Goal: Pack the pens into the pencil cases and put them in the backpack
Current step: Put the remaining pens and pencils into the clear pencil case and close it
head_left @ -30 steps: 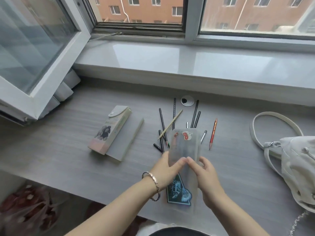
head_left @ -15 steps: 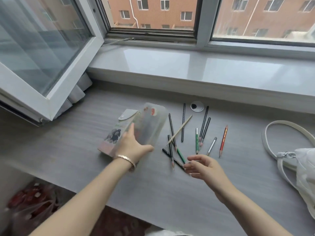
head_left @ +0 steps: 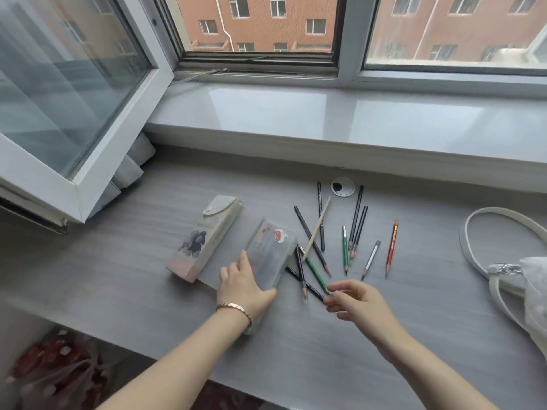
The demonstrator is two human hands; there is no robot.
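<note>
Your left hand is gripping the clear pencil case on the desk. Your right hand is curling at the tip of the green pencil, grip unclear. Loading is seemingly just beginning, and it is calling next for a clean pinch and lift.

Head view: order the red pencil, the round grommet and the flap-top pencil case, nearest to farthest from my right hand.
1. Red pencil, beyond-right of the right hand.
2. Round grommet, back by the sill.
3. Flap-top pencil case, far left.

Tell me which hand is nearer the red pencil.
Right. The right hand is lower-left of the red pencil; the left hand holds the translucent case, much farther left.
</note>
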